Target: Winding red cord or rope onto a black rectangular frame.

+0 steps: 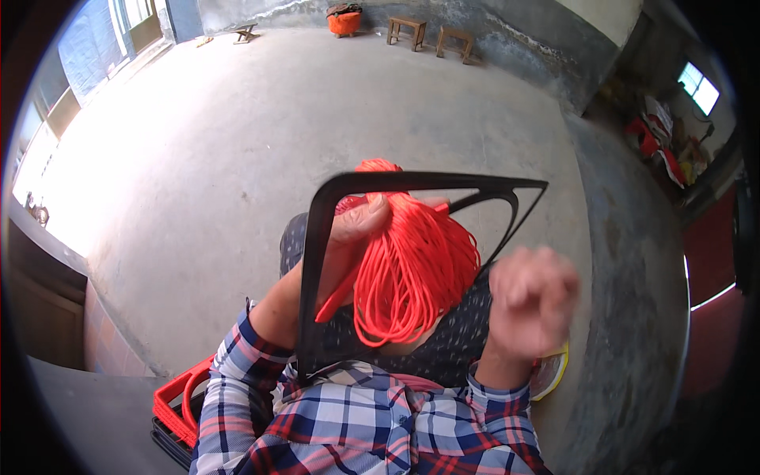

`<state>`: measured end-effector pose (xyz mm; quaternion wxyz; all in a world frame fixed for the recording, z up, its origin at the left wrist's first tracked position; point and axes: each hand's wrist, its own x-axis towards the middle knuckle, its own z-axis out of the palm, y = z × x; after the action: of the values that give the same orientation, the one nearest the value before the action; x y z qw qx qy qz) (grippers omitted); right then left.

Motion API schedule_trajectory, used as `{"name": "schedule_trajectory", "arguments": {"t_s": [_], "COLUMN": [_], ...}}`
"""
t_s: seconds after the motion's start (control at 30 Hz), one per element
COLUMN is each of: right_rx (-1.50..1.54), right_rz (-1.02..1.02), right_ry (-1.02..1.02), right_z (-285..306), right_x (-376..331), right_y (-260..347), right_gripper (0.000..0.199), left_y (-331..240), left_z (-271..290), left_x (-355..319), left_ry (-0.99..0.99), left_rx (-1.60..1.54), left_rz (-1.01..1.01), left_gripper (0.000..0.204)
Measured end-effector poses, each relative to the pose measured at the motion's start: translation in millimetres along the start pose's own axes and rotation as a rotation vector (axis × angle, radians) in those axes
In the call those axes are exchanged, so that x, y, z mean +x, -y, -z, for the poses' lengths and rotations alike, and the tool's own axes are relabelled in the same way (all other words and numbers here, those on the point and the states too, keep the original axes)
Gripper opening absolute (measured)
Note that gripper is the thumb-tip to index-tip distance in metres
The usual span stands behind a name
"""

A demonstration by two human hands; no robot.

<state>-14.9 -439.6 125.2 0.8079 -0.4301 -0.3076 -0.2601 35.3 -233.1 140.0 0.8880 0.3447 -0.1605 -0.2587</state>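
In front of my lap, my left hand is closed round the top of a looped bundle of red cord, thumb across the strands. A black frame with rounded corners and a curved inner loop stands around the bundle. Its left side bar crosses in front of my left wrist, and its lower end reaches my shirt. My right hand is raised just right of the frame, its fingers curled in and blurred by motion. Whatever it may pinch is too smeared to make out.
Red frames with dark ones beneath lie beside my left elbow. A yellow-rimmed round thing shows partly behind my right forearm. Along the far wall are an orange tub, two wooden stools and a low folding stool.
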Motion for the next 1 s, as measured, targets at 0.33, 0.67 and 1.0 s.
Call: {"name": "schedule_trajectory", "arguments": {"t_s": [0.33,0.67,1.0], "right_rx": [0.612,0.499,0.811], "right_rz": [-0.957,-0.523,-0.236], "right_ry": [0.045,-0.383,0.033], "right_z": [-9.4,60.1,48.0], "right_x": [34.8,31.7,-8.0], "right_y": [-62.8,-111.7,-22.3], "right_gripper": [0.06,0.027,0.039], "left_y": [14.9,-0.3,-17.7], "left_z": [-26.8,-22.1,14.2], "left_x": [-8.4,-10.1,-12.2], "left_ry": [-0.27,0.152,0.077], "left_rx": [0.175,-0.185,0.019], "left_rz": [0.027,0.312,0.089], "left_gripper": [0.045,0.077,0.05]}}
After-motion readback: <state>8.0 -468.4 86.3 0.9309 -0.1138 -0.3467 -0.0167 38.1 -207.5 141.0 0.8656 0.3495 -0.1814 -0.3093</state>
